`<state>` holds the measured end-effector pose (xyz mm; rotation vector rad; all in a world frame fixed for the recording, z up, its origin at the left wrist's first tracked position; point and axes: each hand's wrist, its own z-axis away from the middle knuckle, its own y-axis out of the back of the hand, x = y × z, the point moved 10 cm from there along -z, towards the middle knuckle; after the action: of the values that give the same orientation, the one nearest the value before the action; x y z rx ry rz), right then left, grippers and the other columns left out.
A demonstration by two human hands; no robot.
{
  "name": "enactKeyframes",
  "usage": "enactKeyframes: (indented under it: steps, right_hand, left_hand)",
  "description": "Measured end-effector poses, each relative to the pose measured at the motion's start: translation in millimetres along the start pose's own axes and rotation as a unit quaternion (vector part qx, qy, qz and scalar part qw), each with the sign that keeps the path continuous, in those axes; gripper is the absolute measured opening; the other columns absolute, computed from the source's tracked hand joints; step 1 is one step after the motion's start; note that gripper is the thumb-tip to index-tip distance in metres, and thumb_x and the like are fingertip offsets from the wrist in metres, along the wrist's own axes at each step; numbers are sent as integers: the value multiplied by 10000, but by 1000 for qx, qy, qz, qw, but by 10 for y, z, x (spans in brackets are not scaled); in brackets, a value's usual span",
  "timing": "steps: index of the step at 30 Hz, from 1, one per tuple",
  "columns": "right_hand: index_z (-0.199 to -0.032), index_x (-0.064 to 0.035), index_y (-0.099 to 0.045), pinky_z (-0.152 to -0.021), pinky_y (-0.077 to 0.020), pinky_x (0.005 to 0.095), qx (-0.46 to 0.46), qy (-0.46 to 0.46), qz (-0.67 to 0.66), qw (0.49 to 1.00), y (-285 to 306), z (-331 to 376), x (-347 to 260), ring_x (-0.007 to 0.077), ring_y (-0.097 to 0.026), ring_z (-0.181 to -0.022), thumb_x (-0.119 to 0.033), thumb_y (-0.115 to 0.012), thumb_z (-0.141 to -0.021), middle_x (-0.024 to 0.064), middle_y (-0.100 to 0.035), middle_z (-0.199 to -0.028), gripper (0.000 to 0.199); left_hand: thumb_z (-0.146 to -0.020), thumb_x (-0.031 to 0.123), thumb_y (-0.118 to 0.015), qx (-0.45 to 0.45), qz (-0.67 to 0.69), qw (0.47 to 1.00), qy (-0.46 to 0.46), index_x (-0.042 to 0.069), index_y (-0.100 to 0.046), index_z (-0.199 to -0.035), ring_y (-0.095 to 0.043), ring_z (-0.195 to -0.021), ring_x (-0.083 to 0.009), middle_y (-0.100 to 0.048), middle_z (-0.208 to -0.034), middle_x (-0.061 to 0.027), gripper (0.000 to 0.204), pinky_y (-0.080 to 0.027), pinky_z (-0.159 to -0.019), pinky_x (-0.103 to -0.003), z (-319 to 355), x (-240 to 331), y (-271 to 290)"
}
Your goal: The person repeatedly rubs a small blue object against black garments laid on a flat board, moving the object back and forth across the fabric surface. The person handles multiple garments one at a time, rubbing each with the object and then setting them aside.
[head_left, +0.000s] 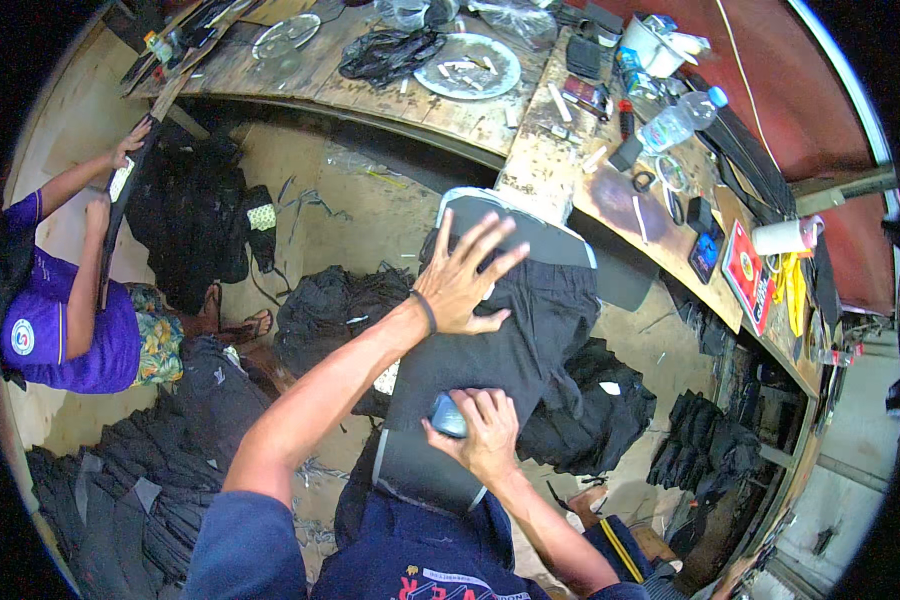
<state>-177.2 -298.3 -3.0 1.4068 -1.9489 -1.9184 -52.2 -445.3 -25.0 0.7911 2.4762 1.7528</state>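
Observation:
A black garment with a gathered elastic waistband lies stretched over a long dark board with a pale rim, which reaches from my lap to the table edge. My left hand rests on the garment near its waistband, fingers spread wide and a dark band at the wrist. Closer to my body, my right hand is closed around a rounded blue-grey object held against the cloth. The fingers cover part of that object, so its kind does not show.
A wooden table ahead and right carries a plate of cigarette butts, a water bottle, scissors and a phone. Black garment piles cover the floor. At left, a person in purple handles dark cloth.

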Motion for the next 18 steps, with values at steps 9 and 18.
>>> enactKeyframes:
  steps: [9, 18]
  right_hand:
    - [-1061, -59, -712, -803, -529, 456, 17, -19, -6, 1000, -28, -834, 152, 324, -622, -911, -382, -948, -731, 116, -648, -965, 518]
    - [-969, -72, -720, -752, -546, 473, -3, -13, 31, 999, -5, -723, 271, 315, -637, -797, -298, -976, -650, 99, -640, -830, 468]
  left_hand:
    - [-631, 970, -726, -26, 21, 985, 170, 211, -189, -1771, -198, -1637, -495, -149, -1801, -250, 1471, -154, -1274, -758, -143, -394, -168]
    - [-584, 965, -763, -33, 24, 976, 213, 237, -194, -1773, -204, -1637, -495, -154, -1804, -251, 1506, -200, -1271, -713, -121, -446, -180]
